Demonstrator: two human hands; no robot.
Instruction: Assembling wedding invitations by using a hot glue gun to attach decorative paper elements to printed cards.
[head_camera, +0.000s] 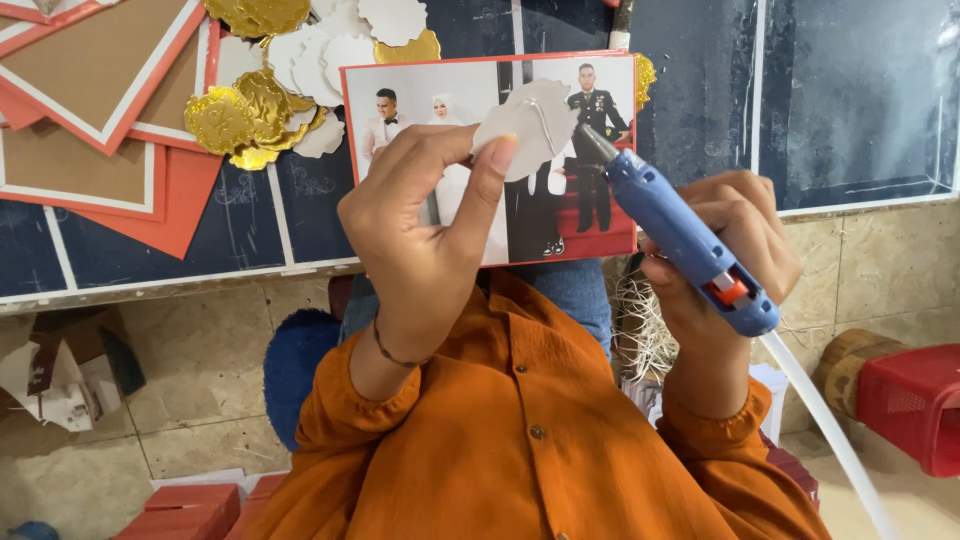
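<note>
While the left hand (420, 230) pinches a white scalloped paper cutout (528, 128) between thumb and forefinger, the right hand (735, 250) is wrapped tight around a blue glue gun (685, 240), its fingers closed on the grip. The gun's dark nozzle (592, 143) sits just at the right edge of the cutout, touching or almost touching it; a thin line of glue shows on the white paper. A white glue stick (825, 425) runs out of the back of the gun toward the lower right. Both hands are raised in front of a red-bordered photo card (600, 235) that shows people in formal dress. Behind it, on the dark bench (860, 100), lie a heap of gold and white paper flowers (265, 100) and several brown cards with red and white borders (90, 70) at the upper left. Orange sleeves (520, 440) cover both arms. A red plastic basket (915, 400) stands at the right edge.
</note>
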